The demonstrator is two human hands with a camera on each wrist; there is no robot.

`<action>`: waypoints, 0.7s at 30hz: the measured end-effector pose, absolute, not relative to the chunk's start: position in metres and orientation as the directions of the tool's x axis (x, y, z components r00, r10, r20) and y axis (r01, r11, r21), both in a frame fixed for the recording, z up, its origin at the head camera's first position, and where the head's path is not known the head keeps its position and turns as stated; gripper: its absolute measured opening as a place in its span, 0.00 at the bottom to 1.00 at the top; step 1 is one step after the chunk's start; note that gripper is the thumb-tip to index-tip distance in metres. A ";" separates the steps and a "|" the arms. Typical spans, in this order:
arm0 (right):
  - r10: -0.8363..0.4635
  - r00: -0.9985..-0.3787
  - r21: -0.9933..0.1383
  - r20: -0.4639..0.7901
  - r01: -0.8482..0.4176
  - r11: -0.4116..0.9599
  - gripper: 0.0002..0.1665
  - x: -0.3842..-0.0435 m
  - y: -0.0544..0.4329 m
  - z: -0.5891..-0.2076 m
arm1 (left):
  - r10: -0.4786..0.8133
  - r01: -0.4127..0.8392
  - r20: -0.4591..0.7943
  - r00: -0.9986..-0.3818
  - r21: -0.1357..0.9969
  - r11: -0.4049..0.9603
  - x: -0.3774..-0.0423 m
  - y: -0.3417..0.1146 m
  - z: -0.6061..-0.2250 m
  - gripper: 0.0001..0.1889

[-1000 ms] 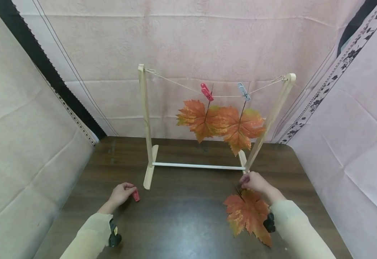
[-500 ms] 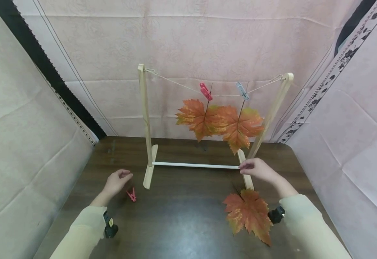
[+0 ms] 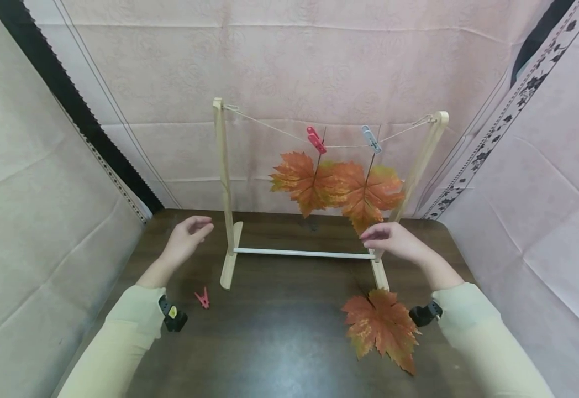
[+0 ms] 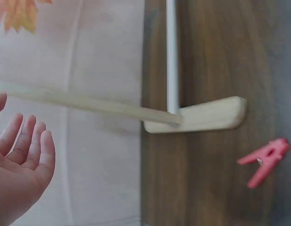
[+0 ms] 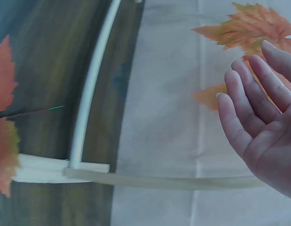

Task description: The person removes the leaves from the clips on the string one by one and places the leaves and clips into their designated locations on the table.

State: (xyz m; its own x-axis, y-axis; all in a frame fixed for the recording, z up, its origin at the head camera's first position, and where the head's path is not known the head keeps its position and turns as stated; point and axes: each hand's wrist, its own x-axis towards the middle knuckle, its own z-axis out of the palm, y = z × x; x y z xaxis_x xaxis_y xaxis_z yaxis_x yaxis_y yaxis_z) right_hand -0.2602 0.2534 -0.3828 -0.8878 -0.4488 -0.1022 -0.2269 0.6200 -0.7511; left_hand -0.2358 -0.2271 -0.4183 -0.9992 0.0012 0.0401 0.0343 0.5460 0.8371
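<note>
My left hand (image 3: 184, 239) is raised beside the left post of a wooden drying rack (image 3: 224, 177), its fingers relaxed and holding nothing. Below it, a pink clothespin (image 3: 203, 298) lies on the table. My right hand (image 3: 395, 241) hovers by the right post and overlaps the bottom tip of a hanging orange leaf (image 3: 369, 193); the right wrist view shows its palm bare and fingers loosely bent. Another hanging leaf (image 3: 299, 179) is to the left. A red clothespin (image 3: 316, 140) and a blue clothespin (image 3: 371, 139) clip their stems to the string. A third leaf (image 3: 381, 329) lies on the table at the right.
A white rod (image 3: 299, 254) joins the rack's two feet. The string (image 3: 264, 126) sags between the post tops. Pale cloth (image 3: 289, 66) encloses the back and sides of the brown wooden table (image 3: 279, 337).
My left hand has let go of the pink clothespin, leaving it on the table, and has risen. The right hand has left the lower leaf's stem and moved up beside the right post.
</note>
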 end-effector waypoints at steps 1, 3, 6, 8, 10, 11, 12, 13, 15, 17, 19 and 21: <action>-0.451 -0.888 -0.753 -0.093 -0.233 0.615 0.17 -0.260 0.252 -0.379 | 0.008 0.044 0.047 -0.999 0.837 0.546 -0.237 -0.225 -0.414 0.26; -0.451 -0.889 -0.762 -0.084 -0.235 0.604 0.17 -0.262 0.250 -0.373 | 0.024 0.071 0.069 -0.997 0.841 0.536 -0.238 -0.220 -0.406 0.26; -0.458 -0.887 -0.779 -0.064 -0.242 0.578 0.18 -0.264 0.248 -0.364 | 0.052 0.101 0.087 -0.995 0.848 0.520 -0.241 -0.212 -0.396 0.25; -0.455 -0.888 -0.793 -0.061 -0.234 0.563 0.19 -0.265 0.246 -0.359 | 0.071 0.126 0.104 -0.992 0.856 0.502 -0.244 -0.207 -0.390 0.24; -0.449 -0.892 -0.799 -0.056 -0.230 0.556 0.19 -0.267 0.243 -0.353 | 0.085 0.142 0.114 -0.990 0.858 0.494 -0.246 -0.202 -0.384 0.23; -0.443 -0.895 -0.801 -0.053 -0.227 0.554 0.20 -0.267 0.242 -0.351 | 0.092 0.150 0.121 -0.988 0.859 0.489 -0.247 -0.199 -0.381 0.23; -0.435 -0.899 -0.802 -0.048 -0.225 0.554 0.20 -0.268 0.241 -0.348 | 0.098 0.160 0.128 -0.987 0.859 0.486 -0.248 -0.197 -0.378 0.22; -0.429 -0.902 -0.802 -0.043 -0.225 0.553 0.20 -0.269 0.240 -0.346 | 0.103 0.167 0.134 -0.986 0.859 0.483 -0.249 -0.194 -0.375 0.22; -0.412 -0.911 -0.800 -0.025 -0.229 0.555 0.20 -0.270 0.237 -0.342 | 0.112 0.182 0.146 -0.983 0.857 0.482 -0.251 -0.188 -0.368 0.21; -0.396 -0.918 -0.797 -0.002 -0.237 0.556 0.19 -0.271 0.234 -0.338 | 0.126 0.202 0.161 -0.979 0.859 0.471 -0.253 -0.182 -0.359 0.20; -0.386 -0.922 -0.794 0.018 -0.248 0.555 0.19 -0.271 0.231 -0.334 | 0.140 0.223 0.178 -0.974 0.861 0.458 -0.254 -0.174 -0.349 0.20; -0.377 -0.926 -0.790 0.028 -0.252 0.559 0.20 -0.271 0.228 -0.331 | 0.155 0.244 0.195 -0.969 0.861 0.446 -0.256 -0.166 -0.339 0.20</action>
